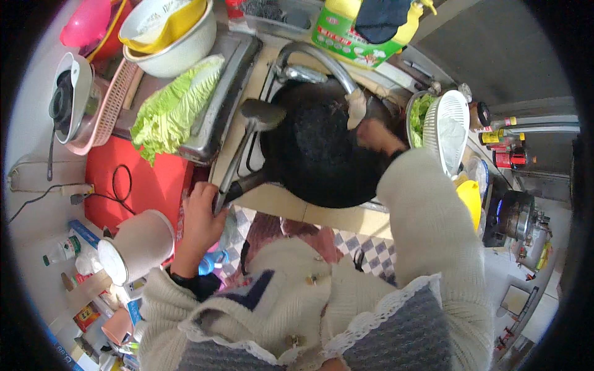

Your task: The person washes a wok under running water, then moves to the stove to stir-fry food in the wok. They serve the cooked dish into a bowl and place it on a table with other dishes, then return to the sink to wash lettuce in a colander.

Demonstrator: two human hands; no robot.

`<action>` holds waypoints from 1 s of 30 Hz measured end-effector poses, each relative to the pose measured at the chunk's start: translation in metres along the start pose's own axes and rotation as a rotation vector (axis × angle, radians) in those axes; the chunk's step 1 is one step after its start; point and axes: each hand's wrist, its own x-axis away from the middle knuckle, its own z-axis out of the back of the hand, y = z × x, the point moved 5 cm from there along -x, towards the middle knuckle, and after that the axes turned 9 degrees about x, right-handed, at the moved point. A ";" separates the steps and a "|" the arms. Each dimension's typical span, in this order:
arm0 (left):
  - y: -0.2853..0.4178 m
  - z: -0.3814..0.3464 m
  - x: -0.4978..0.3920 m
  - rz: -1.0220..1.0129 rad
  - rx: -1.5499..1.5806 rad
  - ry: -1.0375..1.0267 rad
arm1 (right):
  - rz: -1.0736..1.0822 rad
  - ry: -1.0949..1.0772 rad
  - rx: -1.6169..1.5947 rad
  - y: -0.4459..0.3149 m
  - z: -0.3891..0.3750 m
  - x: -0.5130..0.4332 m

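Note:
A large black wok sits over the sink beneath a curved chrome faucet, whose spout end has a pale cloth-like wrap. My left hand grips the end of the wok's handle; the handle of a metal spatula lies against the same hand. Over the right part of the wok is my right hand, blurred and near the spout; whether it holds anything cannot be told.
Napa cabbage leaves lie on a metal stove top at the left, near stacked bowls. A white strainer basket and greens stand right of the wok. Behind the faucet is a yellow-and-green jug. A lit burner heats a pot.

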 end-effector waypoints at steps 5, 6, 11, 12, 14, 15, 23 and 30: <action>0.007 0.002 0.002 -0.078 -0.042 0.028 | -0.238 0.259 -0.972 0.056 -0.019 -0.002; 0.009 0.003 0.002 -0.094 0.000 0.038 | -0.191 0.267 -1.123 0.062 -0.020 -0.002; 0.022 0.005 0.000 -0.204 -0.006 0.060 | -0.272 0.217 -0.763 0.048 -0.012 0.007; 0.023 0.004 -0.002 -0.193 0.032 0.057 | -0.198 0.361 -0.654 0.040 0.010 0.010; 0.025 0.005 -0.005 -0.209 0.081 0.035 | -0.452 0.330 -0.736 0.043 0.045 0.016; 0.026 0.004 -0.006 -0.228 0.095 0.031 | -0.485 0.454 -0.629 0.040 0.078 0.016; 0.018 0.011 -0.015 -0.217 0.237 0.023 | -0.041 0.165 -1.777 -0.093 0.189 -0.070; 0.008 0.002 -0.023 -0.146 0.416 0.019 | -0.228 0.440 -1.531 -0.112 0.222 -0.077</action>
